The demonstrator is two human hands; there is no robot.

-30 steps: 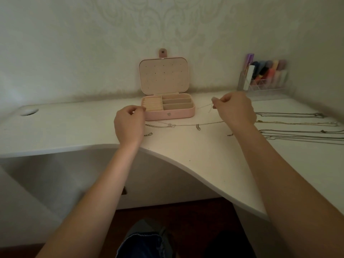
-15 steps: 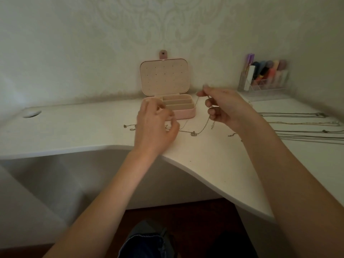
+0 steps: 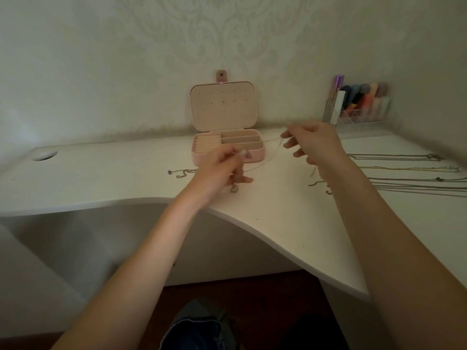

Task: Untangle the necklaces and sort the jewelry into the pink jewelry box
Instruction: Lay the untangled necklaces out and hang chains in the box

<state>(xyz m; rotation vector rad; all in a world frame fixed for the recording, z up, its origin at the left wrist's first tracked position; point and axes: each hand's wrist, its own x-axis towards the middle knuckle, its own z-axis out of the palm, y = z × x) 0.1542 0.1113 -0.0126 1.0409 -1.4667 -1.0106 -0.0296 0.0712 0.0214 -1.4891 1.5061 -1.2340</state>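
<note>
Both hands work one thin chain (image 3: 262, 161) at frame centre, just in front of the open pink box (image 3: 228, 147).

Left hand (image 3: 222, 170): fingers curled, pinching the chain's lower end; a small pendant (image 3: 234, 188) hangs below the hand, near the desk (image 3: 101, 178). Motion blur here, so the exact finger contact is unclear.

Right hand (image 3: 313, 145): thumb and forefinger pinch the chain's upper end, other fingers loosely spread; a clasp end (image 3: 313, 171) dangles beneath.

Chain runs slack between the two pinches, above the desk.

Judgement: step in hand is gathering this freed chain for the box. To do it well, keep the slack from looping over the short chains (image 3: 183, 172) at centre left. Lower the pendant end first into a long compartment, then feed in the rest.

Sorted necklaces (image 3: 404, 178) lie in parallel lines at right, well apart.
</note>
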